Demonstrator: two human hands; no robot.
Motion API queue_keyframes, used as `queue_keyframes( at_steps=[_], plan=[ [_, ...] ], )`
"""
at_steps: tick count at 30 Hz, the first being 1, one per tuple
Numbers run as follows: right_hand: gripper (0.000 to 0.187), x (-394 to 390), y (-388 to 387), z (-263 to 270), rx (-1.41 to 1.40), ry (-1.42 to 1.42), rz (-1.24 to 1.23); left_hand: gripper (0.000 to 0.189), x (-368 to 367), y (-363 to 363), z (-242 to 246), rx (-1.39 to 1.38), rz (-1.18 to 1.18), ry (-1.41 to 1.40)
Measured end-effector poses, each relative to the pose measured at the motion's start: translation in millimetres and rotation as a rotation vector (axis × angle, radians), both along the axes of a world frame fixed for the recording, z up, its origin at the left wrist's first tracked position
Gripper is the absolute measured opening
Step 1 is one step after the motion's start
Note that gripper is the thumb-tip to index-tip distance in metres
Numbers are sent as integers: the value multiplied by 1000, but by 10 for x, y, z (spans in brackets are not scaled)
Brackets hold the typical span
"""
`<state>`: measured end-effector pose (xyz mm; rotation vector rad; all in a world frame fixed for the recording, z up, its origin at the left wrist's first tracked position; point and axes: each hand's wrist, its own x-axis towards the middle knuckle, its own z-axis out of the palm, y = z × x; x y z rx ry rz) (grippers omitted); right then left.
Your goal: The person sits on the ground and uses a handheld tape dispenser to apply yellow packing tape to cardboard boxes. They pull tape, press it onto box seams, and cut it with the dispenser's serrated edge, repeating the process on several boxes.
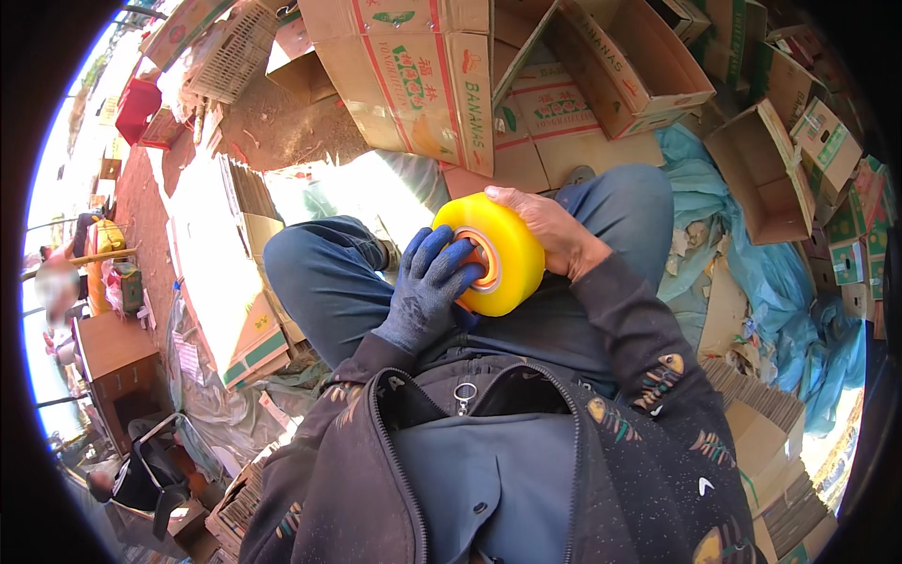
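Observation:
A large, thick roll of yellow packing tape [513, 266] is held above my lap, its orange-lined core turned towards my left side. My left hand [431, 290], in a blue-grey work glove, grips the near-left side with its fingers over the core opening. Around the outer rim on the right, my bare right hand [557, 231] clasps the roll. Part of each hand is hidden behind the tape. Beyond my knees stands an opened cardboard banana box [423, 84] with printed red and green writing.
Flattened cardboard [243, 303] is stacked beside my left knee, with more stacks [768, 437] at lower right. Open-topped boxes [634, 63] stand ahead and right. Blue plastic sheeting [768, 282] lies on my right. A plastic crate [236, 53] and a wooden cabinet [116, 374] are at left.

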<state>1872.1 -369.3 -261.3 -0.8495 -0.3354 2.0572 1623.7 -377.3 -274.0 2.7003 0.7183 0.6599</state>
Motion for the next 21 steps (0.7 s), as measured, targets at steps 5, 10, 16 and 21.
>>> queue_keyframes(
  at_steps=[5, 10, 16, 21],
  plan=[
    [43, -24, -74, 70, 66, 94, -22, 58, 31, 7, -73, -39, 92, -83],
    [46, -254, -137, 67, 88, 53, -192, 63, 25, 31, -101, -128, 127, -109],
    [53, -332, -218, 18, 112, -9, -251, 68, -14, 47, -132, -301, 76, -145],
    [56, -447, -252, -52, 157, -44, -309, 76, 7, 5, -94, -431, 99, -166]
  ],
)
